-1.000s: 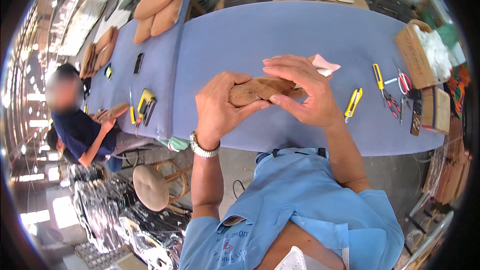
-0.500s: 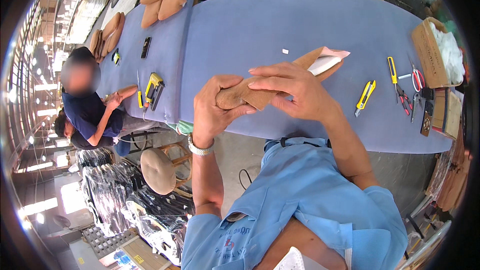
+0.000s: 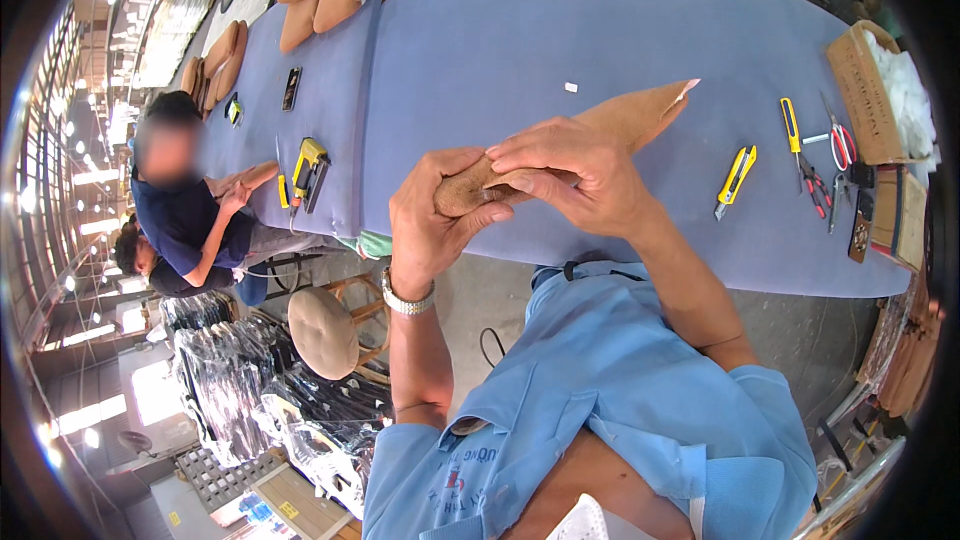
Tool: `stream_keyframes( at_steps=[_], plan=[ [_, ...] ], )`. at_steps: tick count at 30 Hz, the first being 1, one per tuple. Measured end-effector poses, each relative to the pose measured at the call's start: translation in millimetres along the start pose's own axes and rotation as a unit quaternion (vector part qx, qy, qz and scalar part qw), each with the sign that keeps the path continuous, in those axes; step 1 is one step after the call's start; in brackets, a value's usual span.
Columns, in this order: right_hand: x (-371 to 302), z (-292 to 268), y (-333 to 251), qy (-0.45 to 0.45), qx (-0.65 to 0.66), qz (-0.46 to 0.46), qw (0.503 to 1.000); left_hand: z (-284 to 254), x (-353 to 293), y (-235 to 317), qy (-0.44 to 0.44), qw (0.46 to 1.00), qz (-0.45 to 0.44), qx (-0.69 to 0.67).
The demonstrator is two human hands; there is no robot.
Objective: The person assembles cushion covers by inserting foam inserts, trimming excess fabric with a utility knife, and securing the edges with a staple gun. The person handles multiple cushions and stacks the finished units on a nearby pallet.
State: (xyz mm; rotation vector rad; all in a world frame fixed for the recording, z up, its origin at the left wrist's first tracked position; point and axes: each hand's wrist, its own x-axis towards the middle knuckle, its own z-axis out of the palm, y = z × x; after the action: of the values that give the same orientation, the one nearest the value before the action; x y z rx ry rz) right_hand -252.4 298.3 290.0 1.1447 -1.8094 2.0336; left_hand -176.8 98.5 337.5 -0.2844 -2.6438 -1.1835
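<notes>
1. Brown fabric piece (image 3: 632, 118): held in both hands over the blue table (image 3: 480, 50), close to its near edge. It slants from a rounded left end up to a pointed right end with a pale tip.
2. Far left, a co-worker in a dark blue shirt (image 3: 190, 218) holds another brown piece (image 3: 263, 175).
3. Beside that person, a yellow-handled tool (image 3: 282, 190) lies on the table next to a yellow-and-black power tool (image 3: 312, 170); a dark phone (image 3: 291, 88) lies farther back. Brown cushions (image 3: 325, 2) are stacked beyond, and a stool (image 3: 323, 333) with a round beige seat stands below the table edge.
4. The left hand (image 3: 432, 205), a metal watch (image 3: 408, 298) at its wrist, is wrapped about the rounded end, fingers on the far side, thumb along the near side.
5. The right hand (image 3: 575, 175) grips the middle, fingers bent across the top, thumb on the near side. A small white scrap (image 3: 571, 87) lies beyond it.
6. To the right lie a yellow cutter (image 3: 737, 183), a yellow-handled screwdriver (image 3: 790, 122), red-handled pliers (image 3: 817, 193) and red-handled scissors (image 3: 843, 146).
7. Far right, a cardboard box (image 3: 863, 90) contains white stuffing (image 3: 905, 90).
</notes>
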Motion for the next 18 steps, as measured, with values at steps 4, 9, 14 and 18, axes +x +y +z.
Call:
stream_keyframes(
  at_steps=[4, 9, 14, 18],
  plan=[
    [-5.3, 6.2, 1.0, 0.033, 0.091, 0.078, 0.992, -3.7, -0.3, 1.0, -0.021, 0.998, 0.06, -0.029],
    [-5.2, 12.6, 1.9, 0.068, 0.163, 0.115, 0.978, -6.0, -4.1, 5.3, -0.022, 0.999, 0.021, -0.038],
    [-1.8, 8.7, 9.7, 0.034, 0.108, 0.002, 0.994, -4.1, -4.5, -0.9, -0.005, 0.999, 0.008, -0.044],
    [-0.3, 4.0, 9.8, 0.003, 0.107, -0.005, 0.994, -5.5, -4.3, -1.2, -0.011, 0.998, -0.013, -0.065]
  ],
)
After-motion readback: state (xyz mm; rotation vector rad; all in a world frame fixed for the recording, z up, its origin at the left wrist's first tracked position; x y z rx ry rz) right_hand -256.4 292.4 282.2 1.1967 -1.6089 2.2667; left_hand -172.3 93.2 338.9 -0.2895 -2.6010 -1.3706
